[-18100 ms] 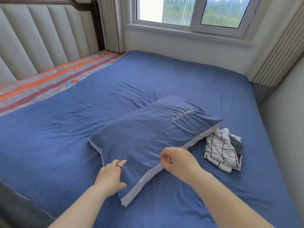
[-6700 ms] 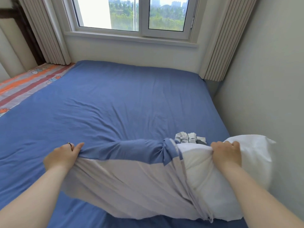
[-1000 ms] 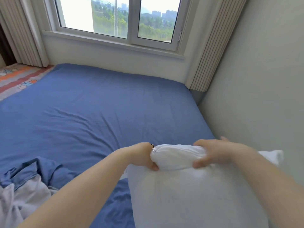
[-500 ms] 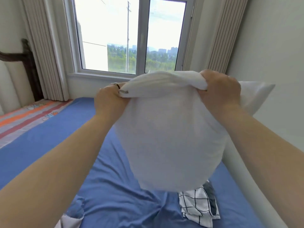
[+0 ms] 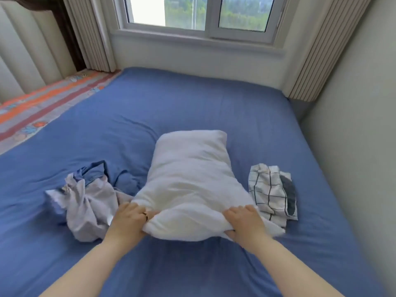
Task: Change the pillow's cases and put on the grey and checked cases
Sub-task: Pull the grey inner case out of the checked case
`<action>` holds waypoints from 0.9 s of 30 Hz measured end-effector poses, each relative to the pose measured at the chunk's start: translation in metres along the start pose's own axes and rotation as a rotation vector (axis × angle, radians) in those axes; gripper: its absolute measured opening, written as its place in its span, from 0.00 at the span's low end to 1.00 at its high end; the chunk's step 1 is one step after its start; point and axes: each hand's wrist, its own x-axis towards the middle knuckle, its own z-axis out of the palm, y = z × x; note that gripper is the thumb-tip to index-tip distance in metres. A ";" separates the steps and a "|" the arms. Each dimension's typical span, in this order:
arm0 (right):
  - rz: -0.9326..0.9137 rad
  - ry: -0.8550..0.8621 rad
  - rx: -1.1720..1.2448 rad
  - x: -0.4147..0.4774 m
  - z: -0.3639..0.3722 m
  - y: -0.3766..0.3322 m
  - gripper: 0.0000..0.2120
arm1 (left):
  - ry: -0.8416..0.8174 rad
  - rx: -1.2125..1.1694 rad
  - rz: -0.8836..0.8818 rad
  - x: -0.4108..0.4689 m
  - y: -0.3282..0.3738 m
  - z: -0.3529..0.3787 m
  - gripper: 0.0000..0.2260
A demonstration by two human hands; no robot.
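Pillow (image 5: 192, 179): plain white, no print. Loose case (image 5: 90, 202) left of it: blue outside, pale lilac-grey inside. Checked case (image 5: 267, 194) on the right: white with thin black grid lines, a dark grey strip along its right side. Bed sheet (image 5: 203, 99): solid mid blue. Striped cloth (image 5: 42, 103) at far left: orange, dull red and grey bands with small cartoon prints. Curtains (image 5: 317, 50): beige, vertical pleats. Headboard (image 5: 23, 50): cream panels, dark brown frame. Window frame (image 5: 212, 18): white. Wall (image 5: 353, 125): pale grey.
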 end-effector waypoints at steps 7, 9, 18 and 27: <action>0.121 0.001 0.251 -0.001 0.049 -0.001 0.21 | -0.198 -0.301 -0.339 -0.001 0.005 0.040 0.14; 0.239 -0.027 0.244 0.022 0.048 0.004 0.28 | 0.027 -0.263 -0.400 0.035 0.010 0.050 0.17; 0.416 -0.457 0.326 0.088 0.138 0.007 0.33 | -0.300 -0.199 -0.361 0.112 0.051 0.181 0.32; 0.691 -0.040 0.148 0.070 0.171 0.115 0.32 | -0.528 -0.129 -0.330 0.147 0.051 0.237 0.33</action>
